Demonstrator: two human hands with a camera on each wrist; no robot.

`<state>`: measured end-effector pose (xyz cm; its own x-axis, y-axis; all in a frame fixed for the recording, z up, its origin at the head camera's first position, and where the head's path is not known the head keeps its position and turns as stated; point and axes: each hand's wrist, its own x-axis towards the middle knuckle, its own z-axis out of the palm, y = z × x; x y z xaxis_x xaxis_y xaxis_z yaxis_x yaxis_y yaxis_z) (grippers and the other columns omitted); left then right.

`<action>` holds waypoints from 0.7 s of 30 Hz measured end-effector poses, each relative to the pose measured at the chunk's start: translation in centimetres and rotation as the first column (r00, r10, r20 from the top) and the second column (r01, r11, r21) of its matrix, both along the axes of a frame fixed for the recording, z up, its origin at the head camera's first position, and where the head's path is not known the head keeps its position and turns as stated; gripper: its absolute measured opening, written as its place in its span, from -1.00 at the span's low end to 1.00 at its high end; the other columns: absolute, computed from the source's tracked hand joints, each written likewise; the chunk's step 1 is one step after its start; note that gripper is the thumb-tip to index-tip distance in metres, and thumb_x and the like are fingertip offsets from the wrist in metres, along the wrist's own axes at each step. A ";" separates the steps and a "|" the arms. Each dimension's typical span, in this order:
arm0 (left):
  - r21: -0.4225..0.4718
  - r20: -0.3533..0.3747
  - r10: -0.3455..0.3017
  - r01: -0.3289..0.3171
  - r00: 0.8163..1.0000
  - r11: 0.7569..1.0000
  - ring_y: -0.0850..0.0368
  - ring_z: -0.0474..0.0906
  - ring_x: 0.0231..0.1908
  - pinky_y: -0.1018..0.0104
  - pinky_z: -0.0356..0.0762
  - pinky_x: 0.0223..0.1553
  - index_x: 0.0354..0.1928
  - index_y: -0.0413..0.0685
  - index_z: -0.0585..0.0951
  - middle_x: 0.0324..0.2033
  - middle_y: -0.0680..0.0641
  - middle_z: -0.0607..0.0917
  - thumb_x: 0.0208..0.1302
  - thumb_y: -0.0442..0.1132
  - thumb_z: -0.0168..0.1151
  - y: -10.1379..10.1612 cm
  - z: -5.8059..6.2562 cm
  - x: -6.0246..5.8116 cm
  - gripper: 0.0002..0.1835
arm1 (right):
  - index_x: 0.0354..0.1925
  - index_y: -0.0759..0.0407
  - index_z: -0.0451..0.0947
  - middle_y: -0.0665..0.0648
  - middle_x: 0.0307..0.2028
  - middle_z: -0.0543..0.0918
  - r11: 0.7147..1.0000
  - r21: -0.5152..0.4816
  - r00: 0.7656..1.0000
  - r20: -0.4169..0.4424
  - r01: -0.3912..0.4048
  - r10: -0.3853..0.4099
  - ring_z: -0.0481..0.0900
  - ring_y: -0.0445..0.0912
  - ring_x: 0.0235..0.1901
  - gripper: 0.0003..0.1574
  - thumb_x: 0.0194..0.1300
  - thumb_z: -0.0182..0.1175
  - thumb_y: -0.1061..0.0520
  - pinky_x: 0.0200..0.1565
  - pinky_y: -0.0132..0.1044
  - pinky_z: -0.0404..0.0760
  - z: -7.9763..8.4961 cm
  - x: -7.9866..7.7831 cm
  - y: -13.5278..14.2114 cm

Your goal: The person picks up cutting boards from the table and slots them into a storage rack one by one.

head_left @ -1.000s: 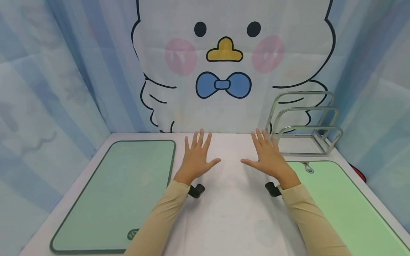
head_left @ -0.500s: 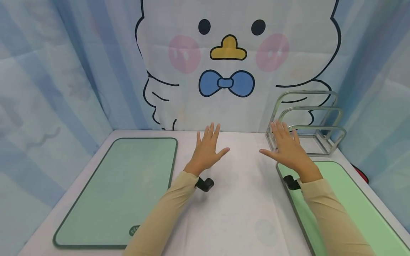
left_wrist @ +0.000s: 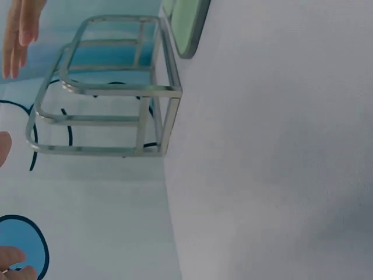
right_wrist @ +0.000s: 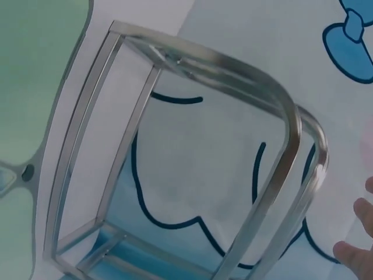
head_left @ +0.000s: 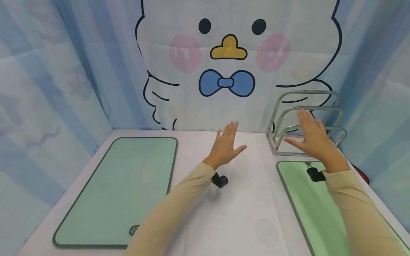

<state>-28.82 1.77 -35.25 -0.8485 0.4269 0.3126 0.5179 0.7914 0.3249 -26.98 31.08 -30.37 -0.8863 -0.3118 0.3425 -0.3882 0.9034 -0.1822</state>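
My left hand [head_left: 225, 146] is held over the white table, fingers straight and thumb out, with nothing in it. My right hand [head_left: 315, 140] reaches toward the silver metal rack [head_left: 304, 92] at the back right, overlapping its front hoops in the head view. Its fingers are extended and hold nothing. The right wrist view shows the rack's bent bars [right_wrist: 289, 125] close up, with some right fingertips [right_wrist: 356, 258] at the right edge. In the left wrist view the rack [left_wrist: 122, 90] stands at upper left, the right hand's fingers hanging beside it.
A grey-green cutting board [head_left: 112, 192] with a dark rim lies on the left of the table [head_left: 237, 213]. On the right lies a light green board [head_left: 317, 202] with a hanging hole, partly under the right forearm. A curtain [head_left: 224, 110] with a cartoon bird hangs behind.
Both hands have moved to the right; the right hand has come in front of the rack and slightly higher. The boards and rack have stayed in place on the table.
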 end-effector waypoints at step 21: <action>0.284 0.162 -0.116 0.066 0.980 0.957 0.06 0.05 0.44 0.19 0.10 0.41 0.48 -0.08 -0.08 0.46 -0.09 0.07 0.26 0.04 0.20 6.3 -1.0 -2.4 -0.08 | 0.47 0.24 -0.43 0.42 0.45 -0.25 0.978 -0.164 0.991 0.027 0.130 -0.128 -0.08 0.49 0.32 0.34 0.15 0.33 -0.03 0.19 0.41 0.05 0.1 -2.5 7.1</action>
